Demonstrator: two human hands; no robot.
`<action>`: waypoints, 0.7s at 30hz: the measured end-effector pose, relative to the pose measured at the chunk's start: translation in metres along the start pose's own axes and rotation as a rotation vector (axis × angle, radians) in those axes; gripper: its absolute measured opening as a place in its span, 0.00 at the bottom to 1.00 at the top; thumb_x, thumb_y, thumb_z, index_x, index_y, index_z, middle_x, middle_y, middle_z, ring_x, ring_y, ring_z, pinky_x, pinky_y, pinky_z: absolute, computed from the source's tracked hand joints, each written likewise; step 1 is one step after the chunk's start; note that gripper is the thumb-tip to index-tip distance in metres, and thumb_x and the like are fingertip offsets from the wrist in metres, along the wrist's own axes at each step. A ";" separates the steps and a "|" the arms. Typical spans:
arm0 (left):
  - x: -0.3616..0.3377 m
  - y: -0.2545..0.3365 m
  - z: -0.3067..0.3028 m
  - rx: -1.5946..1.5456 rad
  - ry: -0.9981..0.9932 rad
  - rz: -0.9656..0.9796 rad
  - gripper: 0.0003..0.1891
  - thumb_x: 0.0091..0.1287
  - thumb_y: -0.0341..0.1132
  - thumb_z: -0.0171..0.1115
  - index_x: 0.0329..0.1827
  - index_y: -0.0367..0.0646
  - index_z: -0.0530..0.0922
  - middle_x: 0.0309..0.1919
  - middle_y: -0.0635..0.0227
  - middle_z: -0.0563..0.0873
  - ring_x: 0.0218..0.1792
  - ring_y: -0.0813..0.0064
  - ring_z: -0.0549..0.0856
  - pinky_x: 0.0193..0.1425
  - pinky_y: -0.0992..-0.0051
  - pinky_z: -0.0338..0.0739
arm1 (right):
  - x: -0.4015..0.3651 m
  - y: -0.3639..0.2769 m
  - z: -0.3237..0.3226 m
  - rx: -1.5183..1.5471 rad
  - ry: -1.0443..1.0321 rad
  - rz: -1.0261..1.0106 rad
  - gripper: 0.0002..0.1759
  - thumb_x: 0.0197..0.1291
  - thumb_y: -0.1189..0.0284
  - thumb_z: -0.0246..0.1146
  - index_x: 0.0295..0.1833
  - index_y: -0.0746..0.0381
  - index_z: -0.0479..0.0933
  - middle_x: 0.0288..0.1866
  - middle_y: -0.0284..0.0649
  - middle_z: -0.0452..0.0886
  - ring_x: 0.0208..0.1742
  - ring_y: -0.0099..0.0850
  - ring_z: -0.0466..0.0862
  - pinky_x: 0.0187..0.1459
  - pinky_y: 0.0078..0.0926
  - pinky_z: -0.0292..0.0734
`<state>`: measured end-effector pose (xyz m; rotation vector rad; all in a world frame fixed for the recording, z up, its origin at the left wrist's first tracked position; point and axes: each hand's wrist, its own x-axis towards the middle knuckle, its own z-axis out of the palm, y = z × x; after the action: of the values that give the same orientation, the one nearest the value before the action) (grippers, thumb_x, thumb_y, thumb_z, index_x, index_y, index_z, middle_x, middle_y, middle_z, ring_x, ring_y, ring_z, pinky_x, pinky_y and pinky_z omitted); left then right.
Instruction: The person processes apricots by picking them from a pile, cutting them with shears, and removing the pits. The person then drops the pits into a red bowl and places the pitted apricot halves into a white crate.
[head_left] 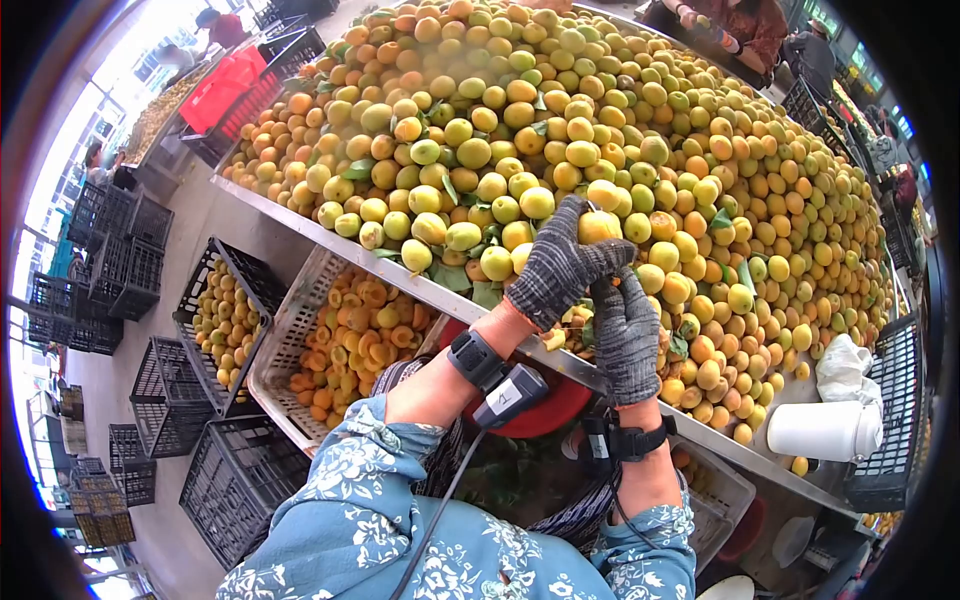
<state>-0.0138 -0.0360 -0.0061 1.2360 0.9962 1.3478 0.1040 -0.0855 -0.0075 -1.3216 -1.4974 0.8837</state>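
My left hand, in a dark grey knitted glove, is closed around a yellow apricot, its thumb and fingers on either side of the fruit. Just below the left thumb is my right hand, gloved the same way, its fingers pressed together and pointing up towards the left hand. Whatever the right fingers may hold is hidden. Beneath both hands spreads a large heap of yellow-green to orange apricots on a metal-edged table. Some torn apricot pieces lie between my wrists at the table edge.
A white crate of split apricots stands at my left, beside a black crate of whole ones. Under my arms is a red basin. On the right are a white lidded container and a plastic bag. A co-worker sits across the heap.
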 end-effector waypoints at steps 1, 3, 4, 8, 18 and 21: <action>0.000 0.003 -0.001 -0.002 0.002 0.001 0.21 0.61 0.31 0.69 0.54 0.39 0.70 0.38 0.69 0.79 0.38 0.81 0.81 0.35 0.79 0.81 | -0.001 -0.004 -0.002 0.070 -0.019 0.023 0.18 0.67 0.63 0.58 0.56 0.63 0.76 0.33 0.47 0.82 0.32 0.34 0.82 0.34 0.32 0.73; 0.002 0.012 -0.002 -0.170 -0.100 0.063 0.23 0.60 0.31 0.69 0.56 0.39 0.69 0.39 0.69 0.80 0.40 0.81 0.82 0.38 0.80 0.81 | -0.003 -0.002 -0.004 0.048 -0.045 0.079 0.17 0.68 0.65 0.58 0.55 0.64 0.77 0.35 0.44 0.82 0.33 0.30 0.80 0.35 0.29 0.74; 0.000 0.014 0.001 -0.285 -0.110 0.018 0.22 0.59 0.32 0.69 0.56 0.39 0.72 0.40 0.70 0.81 0.41 0.82 0.83 0.40 0.80 0.81 | -0.004 0.004 0.000 0.099 0.011 0.024 0.16 0.67 0.66 0.58 0.55 0.63 0.77 0.35 0.45 0.82 0.33 0.31 0.81 0.36 0.30 0.74; -0.009 0.022 0.001 -0.565 -0.225 -0.308 0.19 0.61 0.35 0.68 0.53 0.39 0.77 0.40 0.73 0.83 0.42 0.85 0.82 0.43 0.80 0.80 | 0.000 0.004 0.003 0.044 0.141 -0.194 0.13 0.66 0.71 0.57 0.55 0.62 0.76 0.36 0.48 0.82 0.35 0.38 0.83 0.36 0.34 0.75; 0.005 0.032 -0.017 -0.026 -0.225 0.085 0.27 0.57 0.39 0.74 0.54 0.35 0.73 0.44 0.69 0.82 0.44 0.82 0.81 0.50 0.78 0.79 | 0.004 0.003 -0.006 -0.017 0.082 -0.208 0.10 0.67 0.70 0.56 0.48 0.61 0.78 0.26 0.44 0.81 0.25 0.37 0.81 0.27 0.33 0.72; 0.006 0.027 -0.018 -0.363 -0.258 -0.091 0.22 0.65 0.42 0.66 0.53 0.37 0.73 0.43 0.66 0.82 0.45 0.77 0.83 0.50 0.74 0.80 | 0.006 0.008 -0.009 0.044 -0.029 0.024 0.10 0.66 0.70 0.58 0.48 0.62 0.77 0.27 0.44 0.81 0.26 0.40 0.81 0.27 0.35 0.72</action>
<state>-0.0357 -0.0326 0.0186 1.0425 0.5887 1.1990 0.1150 -0.0792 -0.0107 -1.3016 -1.4793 0.9497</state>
